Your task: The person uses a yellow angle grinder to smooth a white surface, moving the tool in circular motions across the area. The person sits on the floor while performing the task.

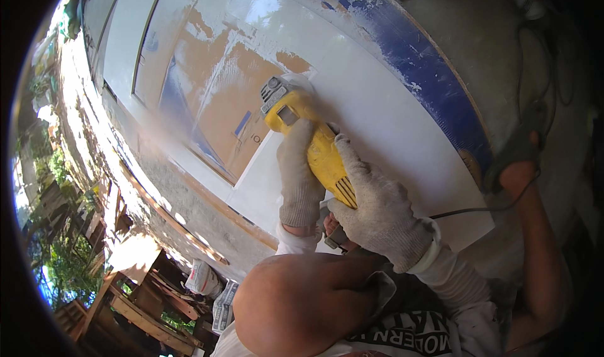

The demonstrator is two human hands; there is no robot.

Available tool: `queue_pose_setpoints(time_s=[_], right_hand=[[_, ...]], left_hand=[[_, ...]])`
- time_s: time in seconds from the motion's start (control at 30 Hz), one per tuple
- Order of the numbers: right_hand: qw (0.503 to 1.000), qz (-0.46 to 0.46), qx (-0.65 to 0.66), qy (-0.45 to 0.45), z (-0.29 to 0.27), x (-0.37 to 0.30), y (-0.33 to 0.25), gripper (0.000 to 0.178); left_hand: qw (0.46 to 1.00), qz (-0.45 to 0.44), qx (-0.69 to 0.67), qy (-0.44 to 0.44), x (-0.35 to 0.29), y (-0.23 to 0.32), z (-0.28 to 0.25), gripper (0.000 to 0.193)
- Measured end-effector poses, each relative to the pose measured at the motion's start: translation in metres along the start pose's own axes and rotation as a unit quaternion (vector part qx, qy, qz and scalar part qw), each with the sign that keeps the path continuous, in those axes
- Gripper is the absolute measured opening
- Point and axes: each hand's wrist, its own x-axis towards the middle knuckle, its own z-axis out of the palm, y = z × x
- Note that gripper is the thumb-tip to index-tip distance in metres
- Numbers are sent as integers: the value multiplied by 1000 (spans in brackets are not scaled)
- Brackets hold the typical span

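Note:
A yellow angle grinder (327,159) with a grey head is held in both of my gloved hands over a white board (377,111). My left hand (297,174), in a pale knitted glove, wraps round the body just behind the head. Further back, my right hand (384,222) grips the rear of the body. The grinder's pale disc (303,82) shows only partly beyond the head and lies close to the board's surface; I cannot tell whether it touches. Beside it, a rectangular area (220,86) of the board shows worn brown and blue patches.
A dark cord (462,211) runs right from the grinder towards my sandalled foot (522,149). My bent knee (289,300) is close below my hands. A blue strip (421,67) borders the board's right side. At the lower left are stacked wooden pieces (148,313) and a white sack (203,278).

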Motion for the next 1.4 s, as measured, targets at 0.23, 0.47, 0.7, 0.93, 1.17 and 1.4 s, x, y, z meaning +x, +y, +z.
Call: queue_pose_setpoints(time_s=[0.23, 0.47, 0.7, 0.93, 1.17, 1.4], right_hand=[[999, 31, 13, -27, 8, -1, -4, 98], [999, 24, -2, -30, 15, 0, -5, 100], [999, 21, 6, -43, 20, 0, -6, 100], [998, 21, -1, -53, 30, 0, -5, 97], [991, -13, -39, -126, 26, -2, -20, 99], [972, -88, -121, -179, -59, -24, 42, 64]], left_hand=[[1000, 1, -6, 4, -6, 2, -11, 53], [1000, 6, -3, 13, -10, 5, -16, 50], [1000, 6, -23, 21, -18, 8, -23, 42], [999, 13, -11, 41, -20, 7, -33, 55], [992, 67, -78, 79, -37, 12, -43, 54], [969, 203, -142, -10, -37, 64, -42, 61]])
